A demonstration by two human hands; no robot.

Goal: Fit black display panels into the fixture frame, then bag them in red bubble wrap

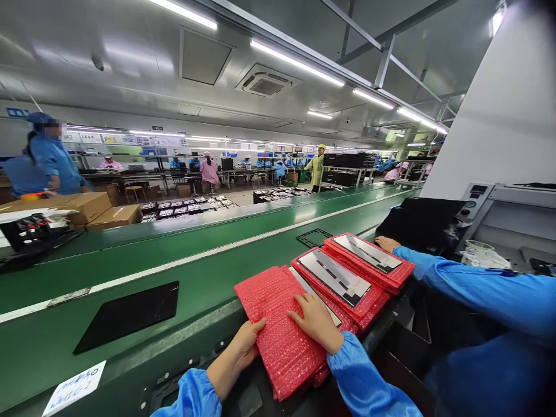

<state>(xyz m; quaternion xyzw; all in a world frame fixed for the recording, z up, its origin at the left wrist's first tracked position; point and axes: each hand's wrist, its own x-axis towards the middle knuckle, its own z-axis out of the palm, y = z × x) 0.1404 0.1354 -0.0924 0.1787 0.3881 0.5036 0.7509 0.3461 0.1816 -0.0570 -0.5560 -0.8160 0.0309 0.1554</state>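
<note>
We log both of the wearer's hands at the near edge of the green conveyor table point(130, 269), on a stack of red bubble-wrap pouches point(280, 336). The left hand point(247, 343) sits at the stack's left edge, fingers bent against it; we cannot tell whether they grip or only rest. The right hand point(315, 321) lies flat on top, fingers spread and closed on nothing. Just beyond, two more red pouch stacks point(351, 304) overlap, each topped by a dark flat panel point(335, 277) under pale film. A co-worker's hand point(388, 244), in a blue sleeve, touches the far stack from the right. Out on the belt lie a lone black panel point(128, 317) and an open black frame point(313, 237). The pouches look light and soft, and probably slide on one another. We judge the stack would sag if lifted by one corner, so it seems best held from both long sides with a palm beneath. The panels look thin and stiff, likely fragile: edges only.
</note>
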